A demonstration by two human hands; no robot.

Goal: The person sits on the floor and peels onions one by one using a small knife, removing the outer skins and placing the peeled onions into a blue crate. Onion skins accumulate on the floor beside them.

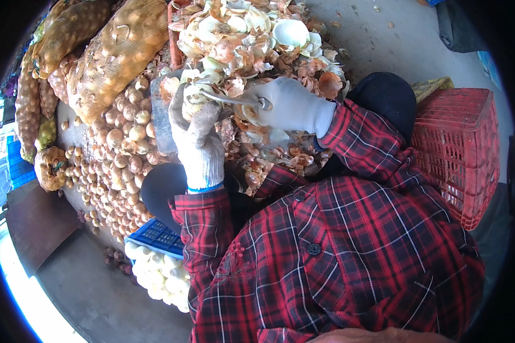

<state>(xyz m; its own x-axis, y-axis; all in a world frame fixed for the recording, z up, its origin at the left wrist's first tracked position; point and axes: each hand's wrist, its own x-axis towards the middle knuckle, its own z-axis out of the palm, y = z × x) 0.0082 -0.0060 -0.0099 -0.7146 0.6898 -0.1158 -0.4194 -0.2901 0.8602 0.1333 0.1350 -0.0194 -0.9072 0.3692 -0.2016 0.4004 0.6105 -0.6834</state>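
In a pale work glove, my left hand (196, 124) grips an onion (195, 97) between thumb and fingers. My right hand (283, 105), gloved too, is closed around the handle of a small curved knife (227, 98); its blade lies against or just over the onion. Part of the knife handle is hidden in my right fist. Below and beyond both hands spreads a heap of onion skins (257, 47), brown and white. A grey metal sheet or board (165, 128) shows beside my left hand.
Unpeeled onions (114, 138) cover the floor at left, with full mesh sacks (120, 51) behind them. Peeled white onions (159, 274) lie by a blue plastic crate (156, 236). A red plastic crate (455, 145) stands at right.
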